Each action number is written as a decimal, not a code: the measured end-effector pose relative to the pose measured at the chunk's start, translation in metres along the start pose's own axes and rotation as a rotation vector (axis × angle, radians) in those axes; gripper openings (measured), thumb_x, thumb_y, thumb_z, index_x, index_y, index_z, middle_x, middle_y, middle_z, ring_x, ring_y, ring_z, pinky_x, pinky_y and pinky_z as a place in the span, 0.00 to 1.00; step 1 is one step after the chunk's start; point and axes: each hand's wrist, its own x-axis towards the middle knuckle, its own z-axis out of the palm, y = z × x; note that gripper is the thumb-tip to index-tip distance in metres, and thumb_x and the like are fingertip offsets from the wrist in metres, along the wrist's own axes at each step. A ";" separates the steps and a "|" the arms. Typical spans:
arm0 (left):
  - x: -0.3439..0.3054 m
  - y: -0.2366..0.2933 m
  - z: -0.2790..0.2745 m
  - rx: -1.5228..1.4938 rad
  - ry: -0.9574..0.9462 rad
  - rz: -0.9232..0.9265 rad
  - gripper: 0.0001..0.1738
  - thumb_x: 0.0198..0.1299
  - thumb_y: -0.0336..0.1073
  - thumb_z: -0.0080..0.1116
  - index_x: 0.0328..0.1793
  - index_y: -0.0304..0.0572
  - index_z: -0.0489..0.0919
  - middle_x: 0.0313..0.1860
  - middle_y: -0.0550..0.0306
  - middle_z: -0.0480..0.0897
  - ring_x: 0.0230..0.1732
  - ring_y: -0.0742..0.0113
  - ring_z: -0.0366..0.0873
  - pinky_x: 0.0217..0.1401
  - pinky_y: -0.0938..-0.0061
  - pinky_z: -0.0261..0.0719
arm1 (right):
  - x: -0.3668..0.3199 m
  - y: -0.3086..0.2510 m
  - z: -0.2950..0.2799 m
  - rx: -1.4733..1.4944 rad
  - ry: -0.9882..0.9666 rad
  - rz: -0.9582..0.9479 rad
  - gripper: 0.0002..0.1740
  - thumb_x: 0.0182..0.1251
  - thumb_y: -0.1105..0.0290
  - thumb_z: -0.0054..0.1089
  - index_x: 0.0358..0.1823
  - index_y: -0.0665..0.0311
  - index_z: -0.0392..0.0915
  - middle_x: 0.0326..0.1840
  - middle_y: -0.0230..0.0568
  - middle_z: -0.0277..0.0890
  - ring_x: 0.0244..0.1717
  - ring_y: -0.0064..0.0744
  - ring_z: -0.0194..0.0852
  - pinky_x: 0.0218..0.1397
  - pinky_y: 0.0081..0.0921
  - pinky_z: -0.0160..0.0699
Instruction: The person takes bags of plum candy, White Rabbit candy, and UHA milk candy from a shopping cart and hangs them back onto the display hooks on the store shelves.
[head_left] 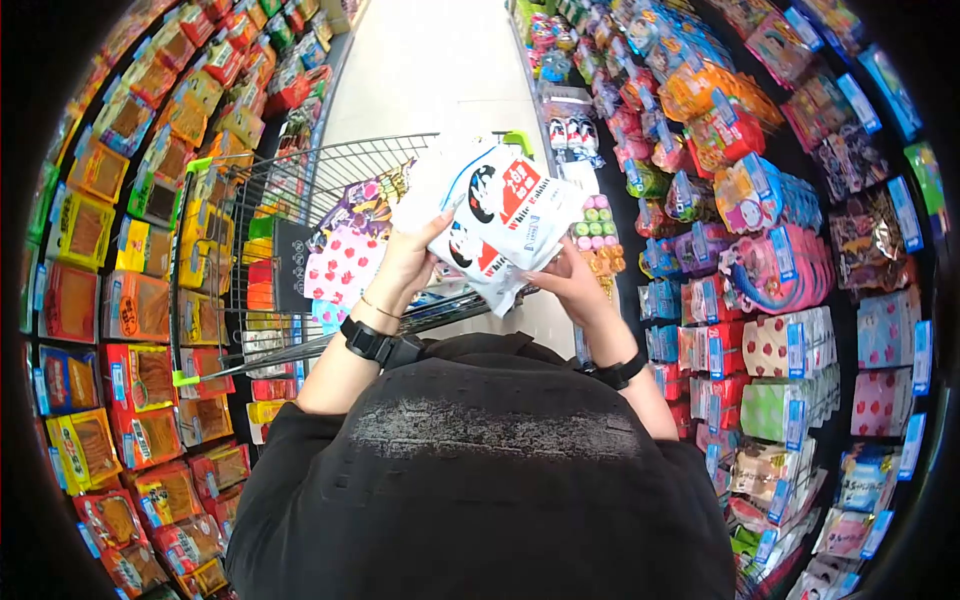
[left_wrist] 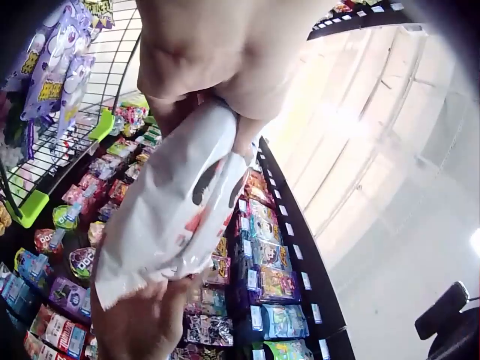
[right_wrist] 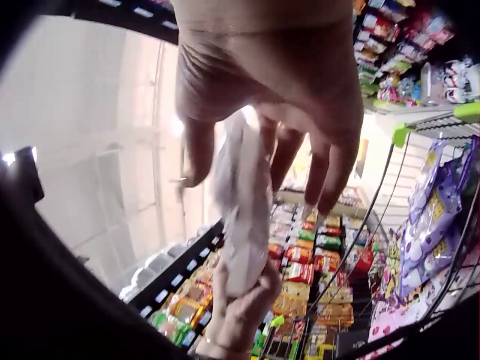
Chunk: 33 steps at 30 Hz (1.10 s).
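Observation:
A white White Rabbit candy bag (head_left: 510, 215) is held between both hands in front of the torso, tilted, its printed face up. The left hand (head_left: 415, 255) grips its left edge, the thumb on the printed face. At the lower right edge, the right hand (head_left: 572, 285) pinches the bag between thumb and fingers. In the left wrist view the bag (left_wrist: 165, 202) hangs from the left hand (left_wrist: 217, 67). Seen edge-on in the right wrist view, the bag (right_wrist: 244, 202) lies between the right hand's (right_wrist: 274, 90) thumb and fingers.
A wire shopping cart (head_left: 250, 165) with green corners stands ahead and to the left, holding purple packages (head_left: 365, 210) and a pink-patterned one (head_left: 340, 268). Shelves of packaged snacks (head_left: 140, 305) line the left, and hanging bags (head_left: 785, 265) the right. Pale floor (head_left: 430, 70) runs between them.

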 end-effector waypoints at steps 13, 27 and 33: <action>0.006 0.009 -0.015 0.173 -0.217 -0.482 0.21 0.54 0.26 0.61 0.55 0.33 0.74 0.50 0.55 0.80 0.50 0.71 0.76 0.55 0.75 0.74 | -0.008 0.002 0.022 -0.050 0.228 0.175 0.20 0.63 0.72 0.59 0.56 0.66 0.70 0.47 0.36 0.77 0.44 0.22 0.76 0.47 0.21 0.74; -0.009 0.032 -0.061 0.380 -0.370 -0.386 0.32 0.45 0.22 0.67 0.58 0.34 0.68 0.49 0.54 0.78 0.48 0.69 0.77 0.50 0.73 0.77 | 0.006 0.053 0.092 -0.225 0.479 -0.040 0.31 0.62 0.72 0.59 0.64 0.66 0.57 0.58 0.43 0.68 0.59 0.28 0.66 0.60 0.26 0.66; -0.008 0.017 -0.065 0.406 -0.568 -0.538 0.34 0.41 0.23 0.70 0.58 0.33 0.68 0.49 0.54 0.78 0.49 0.69 0.76 0.52 0.74 0.76 | -0.032 0.041 0.076 0.163 0.727 0.017 0.27 0.63 0.70 0.56 0.62 0.67 0.61 0.55 0.42 0.71 0.58 0.29 0.68 0.61 0.31 0.67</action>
